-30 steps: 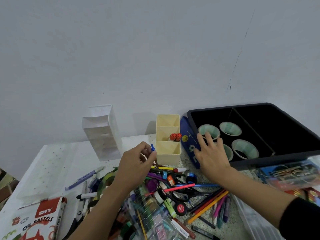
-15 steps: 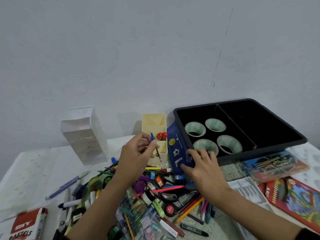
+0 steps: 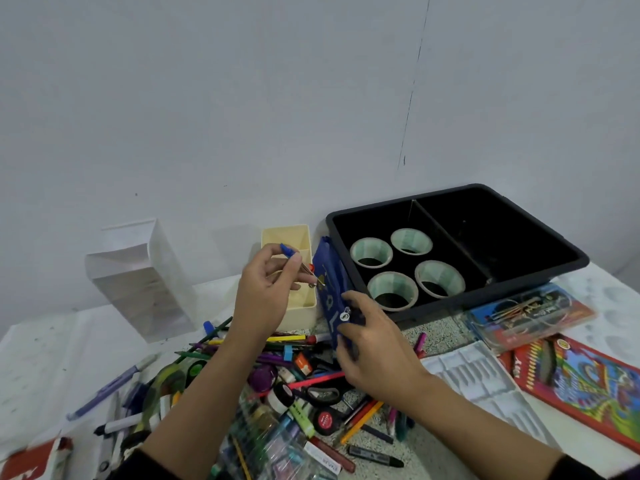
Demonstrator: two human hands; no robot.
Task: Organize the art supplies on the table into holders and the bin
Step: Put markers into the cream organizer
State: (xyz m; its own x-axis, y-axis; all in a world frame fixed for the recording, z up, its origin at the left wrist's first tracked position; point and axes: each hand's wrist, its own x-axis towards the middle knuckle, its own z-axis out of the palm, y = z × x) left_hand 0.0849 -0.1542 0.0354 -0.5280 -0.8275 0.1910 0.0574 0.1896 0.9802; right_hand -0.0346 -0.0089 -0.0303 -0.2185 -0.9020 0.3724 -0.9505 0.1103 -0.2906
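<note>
The left hand (image 3: 270, 292) pinches a thin blue-topped tool (image 3: 297, 262) between thumb and fingertips. Its metal tip slants down over the front compartments of the cream holder (image 3: 287, 237). The right hand (image 3: 377, 351) has its fingers curled round the lower end of a dark blue pencil case (image 3: 329, 289). The case stands on edge between the cream holder and the black bin (image 3: 502, 271), just beside both. It carries white printed shapes and a small yellow ball; no words on it can be read.

The bin has two sections. The left one holds four tape rolls (image 3: 371, 252) lying flat in two rows. A clear holder (image 3: 138, 278) stands well to the left of the cream one, near the wall.

In front of the holders the surface (image 3: 440, 334) carries a heap of pens and markers (image 3: 277, 358) with black scissors (image 3: 318, 393), a green highlighter (image 3: 301, 414) and a black marker (image 3: 375, 457) among them. The labels there are too blurred to read, as is the white lettering on a round red lid (image 3: 325, 419).

To the right lie a white moulded tray (image 3: 485, 382), a clear plastic case (image 3: 530, 317) with a blue and red insert, and a red box of coloured pencils (image 3: 581, 379). On that box only a large "Y" is legible.
</note>
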